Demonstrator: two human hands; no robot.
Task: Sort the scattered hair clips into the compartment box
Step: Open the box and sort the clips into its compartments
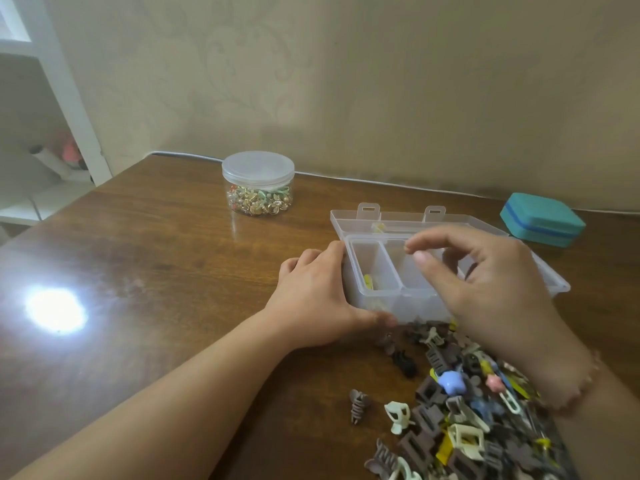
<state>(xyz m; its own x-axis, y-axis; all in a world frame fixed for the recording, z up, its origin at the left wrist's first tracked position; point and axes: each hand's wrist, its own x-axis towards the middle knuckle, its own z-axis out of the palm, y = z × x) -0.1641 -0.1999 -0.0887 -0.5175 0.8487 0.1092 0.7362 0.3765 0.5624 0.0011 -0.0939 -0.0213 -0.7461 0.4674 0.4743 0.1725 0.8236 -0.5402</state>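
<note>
Nearest the lens, a mixed heap of small plastic claw hair clips (460,427), brown, cream, yellow and blue, lies on the dark wooden table (156,271) just in front of the clear plastic compartment box (388,292), probably kept close for short reaches. Box lid (408,221) is folded back behind it. One yellow clip (368,281) sits in the box's left compartment; the next compartment looks empty. Left hand (318,299) is pressed flat against the box's left wall, fingers spread, grasping nothing, likely steadying it. Right hand (485,282) hovers over the box, thumb and forefinger nearly pinched; cannot tell if a clip is between them. Beyond the box: a lidded clear jar of trinkets (258,183) and a teal case (542,219).
</note>
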